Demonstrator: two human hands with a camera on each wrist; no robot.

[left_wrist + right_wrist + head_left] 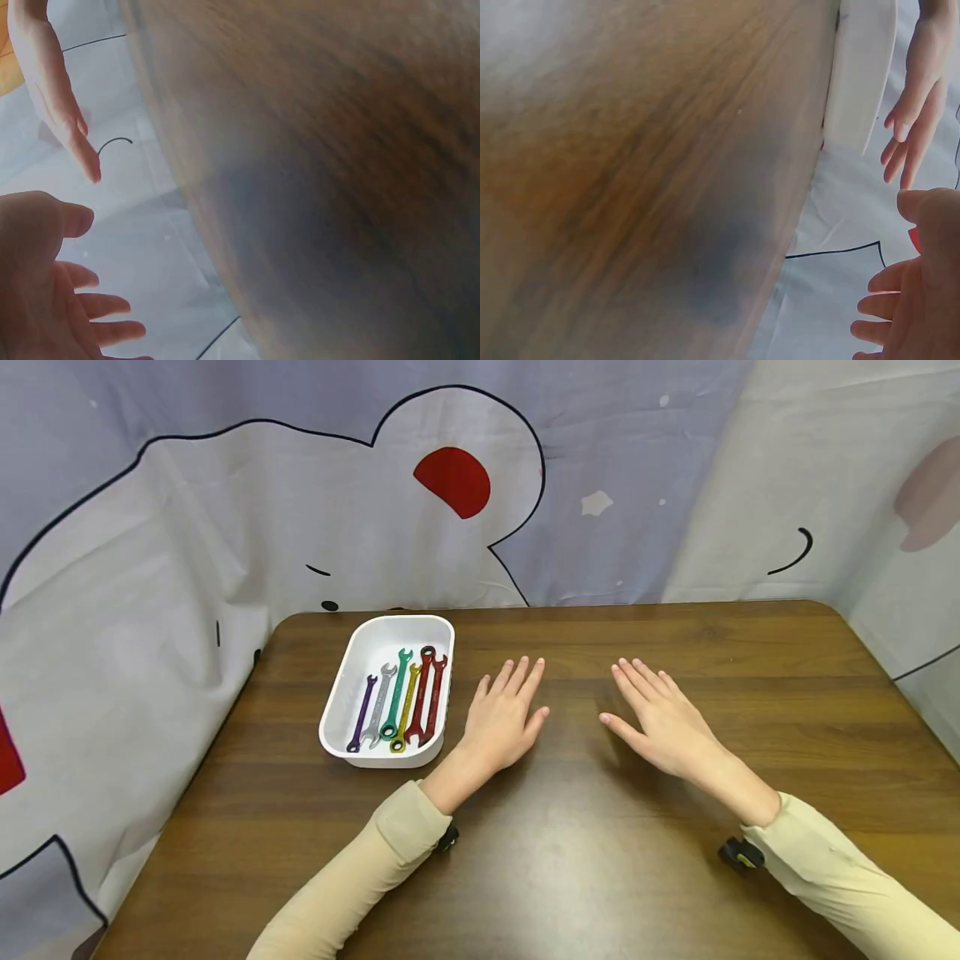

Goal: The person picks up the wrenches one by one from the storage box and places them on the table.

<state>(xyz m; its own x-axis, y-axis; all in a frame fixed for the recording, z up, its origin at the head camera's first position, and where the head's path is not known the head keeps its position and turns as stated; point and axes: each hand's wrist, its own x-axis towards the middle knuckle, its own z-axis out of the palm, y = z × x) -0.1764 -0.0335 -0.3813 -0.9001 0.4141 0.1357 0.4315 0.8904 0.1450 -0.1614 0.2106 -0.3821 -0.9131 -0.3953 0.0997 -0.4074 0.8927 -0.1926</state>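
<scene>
My left hand (504,718) hovers over the table with straight fingers and holds nothing. Just to its left stands a white plastic tray (337,693). Inside it lie several wrenches side by side: a purple wrench (363,713), a silver wrench (379,703), a green wrench (397,693), a yellow wrench (407,706) and two red ones, with one red wrench (435,697) nearest the tray's right wall. My right hand (663,718), also empty with fingers extended, is over the table farther right. In the right wrist view, the tray (862,75) shows its outer side beyond the tabletop.
The wooden table (585,877) has rounded far corners. A patterned cloth (615,460) hangs behind it and along the sides. Dark wrist cameras, such as the right one (741,853), sit under both sleeves.
</scene>
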